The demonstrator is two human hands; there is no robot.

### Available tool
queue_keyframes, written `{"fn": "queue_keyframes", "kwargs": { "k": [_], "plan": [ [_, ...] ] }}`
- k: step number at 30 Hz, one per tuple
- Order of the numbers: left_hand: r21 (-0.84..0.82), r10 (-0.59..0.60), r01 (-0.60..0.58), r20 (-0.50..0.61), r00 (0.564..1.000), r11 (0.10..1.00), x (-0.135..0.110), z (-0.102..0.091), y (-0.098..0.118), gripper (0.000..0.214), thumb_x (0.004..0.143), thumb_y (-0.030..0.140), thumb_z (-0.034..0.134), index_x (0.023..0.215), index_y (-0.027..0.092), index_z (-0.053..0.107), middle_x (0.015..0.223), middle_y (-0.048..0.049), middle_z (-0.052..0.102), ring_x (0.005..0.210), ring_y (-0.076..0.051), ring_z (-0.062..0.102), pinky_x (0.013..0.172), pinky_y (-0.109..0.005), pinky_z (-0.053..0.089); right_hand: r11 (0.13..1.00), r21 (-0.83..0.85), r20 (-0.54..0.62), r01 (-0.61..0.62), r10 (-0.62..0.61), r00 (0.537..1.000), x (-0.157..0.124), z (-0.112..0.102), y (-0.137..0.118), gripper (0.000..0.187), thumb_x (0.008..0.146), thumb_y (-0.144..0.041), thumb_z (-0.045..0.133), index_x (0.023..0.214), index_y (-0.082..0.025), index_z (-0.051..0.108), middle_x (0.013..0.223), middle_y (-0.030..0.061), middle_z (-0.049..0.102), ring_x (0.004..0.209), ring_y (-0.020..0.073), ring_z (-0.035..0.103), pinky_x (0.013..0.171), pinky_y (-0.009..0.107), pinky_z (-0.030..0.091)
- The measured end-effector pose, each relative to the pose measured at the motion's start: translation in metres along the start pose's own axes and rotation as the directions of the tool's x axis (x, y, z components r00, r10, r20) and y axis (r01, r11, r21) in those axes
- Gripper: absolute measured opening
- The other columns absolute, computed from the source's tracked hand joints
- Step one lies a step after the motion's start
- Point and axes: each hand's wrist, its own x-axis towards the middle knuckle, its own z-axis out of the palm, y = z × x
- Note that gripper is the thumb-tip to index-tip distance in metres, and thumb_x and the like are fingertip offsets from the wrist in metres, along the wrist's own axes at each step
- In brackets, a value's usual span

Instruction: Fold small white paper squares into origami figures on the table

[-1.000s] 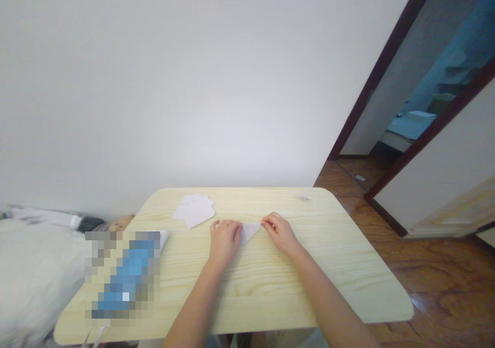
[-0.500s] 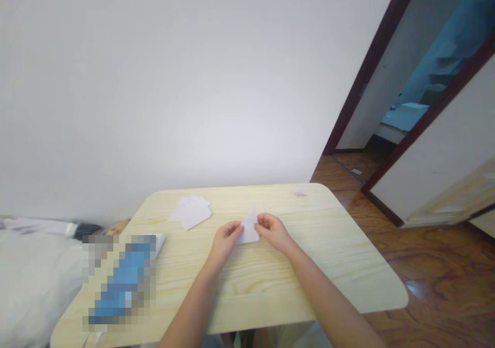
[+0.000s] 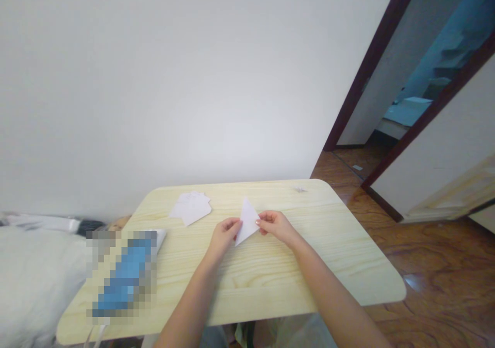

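Pale wood-grain table fills lower middle; reddish wood floor right, white bedding left. Pixelated blue object at table's left side. Loose white paper sheets near far edge, left of hands. Folded white paper triangle between hands, one point toward far edge. Left hand pinches triangle's left edge between fingers; right hand pinches its right edge with fingertips. Tiny paper scrap at far edge.
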Motion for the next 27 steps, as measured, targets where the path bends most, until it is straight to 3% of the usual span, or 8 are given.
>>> {"fn": "queue_keyframes", "kwargs": {
  "k": [6, 12, 18, 27],
  "plan": [
    [-0.032, -0.017, 0.017, 0.001, 1.0, 0.999, 0.001, -0.003, 0.0, 0.03, 0.061, 0.039, 0.062, 0.072, 0.011, 0.064, 0.054, 0.0006, 0.056, 0.045, -0.009, 0.045, 0.046, -0.021, 0.035, 0.999, -0.044, -0.074, 0.022, -0.025, 0.997, 0.001, -0.002, 0.002, 0.026, 0.064, -0.033, 0.063, 0.079, -0.012, 0.063, 0.05, -0.0026, 0.057, 0.045, 0.0079, 0.049, 0.048, 0.022, 0.04],
    [-0.064, -0.016, 0.018, 0.029, 0.999, 0.998, 0.0, 0.0, 0.003, 0.028, 0.058, 0.035, 0.064, 0.074, 0.011, 0.063, 0.053, 0.0006, 0.056, 0.044, -0.008, 0.045, 0.044, -0.02, 0.035, 0.995, 0.061, -0.096, 0.085, -0.079, 0.992, 0.001, 0.0, -0.001, 0.035, 0.061, -0.034, 0.065, 0.088, -0.013, 0.06, 0.058, -0.002, 0.06, 0.046, 0.0073, 0.05, 0.049, 0.022, 0.041],
    [-0.07, -0.015, 0.014, -0.005, 1.0, 0.997, -0.005, 0.002, 0.01, 0.027, 0.059, 0.035, 0.064, 0.071, 0.011, 0.062, 0.051, 0.001, 0.055, 0.044, -0.008, 0.046, 0.045, -0.019, 0.035, 0.999, 0.037, -0.115, 0.039, -0.034, 0.993, 0.001, 0.004, 0.002, 0.032, 0.055, -0.038, 0.069, 0.072, -0.012, 0.06, 0.064, 0.0015, 0.063, 0.045, 0.0077, 0.051, 0.046, 0.022, 0.041],
    [-0.056, -0.018, 0.021, 0.047, 0.999, 0.998, -0.003, 0.001, 0.008, 0.028, 0.061, 0.037, 0.062, 0.072, 0.012, 0.063, 0.057, -0.0016, 0.059, 0.049, -0.01, 0.049, 0.046, -0.02, 0.035, 0.996, -0.049, -0.114, 0.075, -0.08, 0.99, -0.001, 0.001, 0.0, 0.03, 0.062, -0.042, 0.064, 0.069, -0.012, 0.064, 0.049, -0.001, 0.057, 0.044, 0.0081, 0.049, 0.046, 0.021, 0.039]
  ]
}}
